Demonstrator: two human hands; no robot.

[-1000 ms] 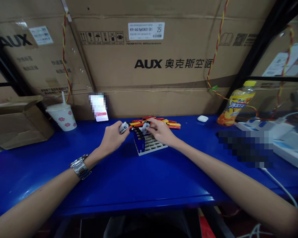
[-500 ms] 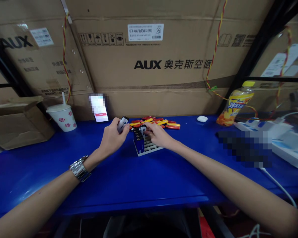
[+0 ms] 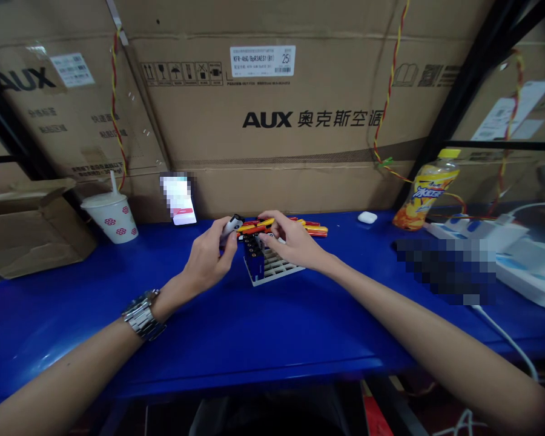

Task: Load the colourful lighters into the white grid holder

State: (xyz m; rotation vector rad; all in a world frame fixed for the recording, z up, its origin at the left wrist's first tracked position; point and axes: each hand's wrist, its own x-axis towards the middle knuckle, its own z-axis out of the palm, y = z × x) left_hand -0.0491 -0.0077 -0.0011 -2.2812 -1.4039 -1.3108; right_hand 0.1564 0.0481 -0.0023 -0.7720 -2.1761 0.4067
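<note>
My left hand is closed around a white lighter with a black top, held just left of the tray. My right hand is over the tray with thumb and forefinger apart. Its thumb is at the top of another lighter beside the blue row; whether it touches is unclear. Several dark blue lighters with black tops stand upright along the left side of a white grid tray. Behind the tray lies a pile of red, yellow and orange lighters, partly hidden by my right hand.
A paper cup with a straw, a lit phone and a brown carton stand at left. On the right are a white case, a drink bottle, a blurred dark object and a white power strip. Large cardboard boxes back the blue table.
The fingers of my right hand have lifted and spread from the lighter in the tray. My left hand has moved slightly right, toward the tray, with the white lighter.
</note>
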